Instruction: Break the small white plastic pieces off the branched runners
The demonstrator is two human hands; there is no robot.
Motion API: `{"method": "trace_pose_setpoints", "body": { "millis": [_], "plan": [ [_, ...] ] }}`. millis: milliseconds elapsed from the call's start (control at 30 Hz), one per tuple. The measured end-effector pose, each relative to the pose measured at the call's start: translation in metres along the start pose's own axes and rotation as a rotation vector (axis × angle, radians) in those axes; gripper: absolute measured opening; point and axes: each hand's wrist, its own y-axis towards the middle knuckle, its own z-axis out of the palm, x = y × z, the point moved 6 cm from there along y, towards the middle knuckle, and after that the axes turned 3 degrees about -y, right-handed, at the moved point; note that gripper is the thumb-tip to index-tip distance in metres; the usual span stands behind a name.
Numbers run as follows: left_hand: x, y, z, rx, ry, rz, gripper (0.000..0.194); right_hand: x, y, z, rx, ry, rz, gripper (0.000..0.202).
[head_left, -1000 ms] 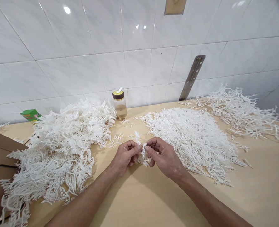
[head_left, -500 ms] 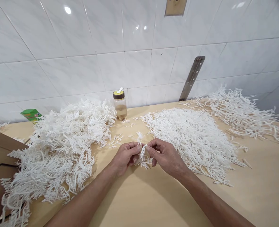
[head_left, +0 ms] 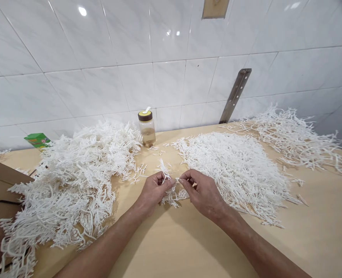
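My left hand is closed on a white branched plastic sprig, whose feathery tip sticks up past the thumb. Close beside it, my right hand pinches a small white end of the sprig between thumb and forefinger. The fingertips of both hands nearly meet. Under them, more white branched pieces show, partly hidden by the fingers. A heap of short white sprigs spreads just right of my right hand. On the left lies a taller, fluffier heap of white branched sprigs.
A lidded bottle of pale brown liquid stands at the back of the table. Longer white strands are piled far right. A green box and a brown carton are at left. A metal bracket leans against the tiled wall.
The sprig's feathery tip has shifted left and now leans over my left hand. The white part hanging between the fingertips has been drawn in, leaving a small pinched end. The heaps look the same.
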Motion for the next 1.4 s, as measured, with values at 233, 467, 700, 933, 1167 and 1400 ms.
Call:
{"method": "trace_pose_setpoints", "body": {
  "millis": [233, 467, 700, 933, 1167, 1400],
  "plan": [
    [0.001, -0.003, 0.005, 0.074, -0.049, -0.085, 0.043, 0.0, 0.001, 0.0, 0.014, 0.015, 0.018, 0.012],
    [0.0, -0.003, 0.005, 0.082, -0.073, -0.085, 0.048, 0.0, 0.001, -0.001, 0.027, 0.034, 0.017, 0.013],
    [-0.001, -0.002, 0.008, 0.105, 0.02, -0.018, 0.053, 0.014, -0.002, -0.002, -0.066, -0.122, -0.167, 0.016],
    [0.005, -0.006, 0.016, 0.206, 0.118, 0.004, 0.051, -0.019, 0.006, -0.022, -0.29, -0.373, -0.103, 0.016],
    [0.01, 0.002, 0.008, 0.118, 0.007, 0.041, 0.048, -0.023, 0.006, -0.033, -0.271, -0.16, 0.083, 0.014],
    [0.006, -0.001, 0.01, 0.106, -0.005, 0.046, 0.047, -0.001, 0.001, -0.003, 0.071, 0.16, 0.163, 0.023]
  ]
}}
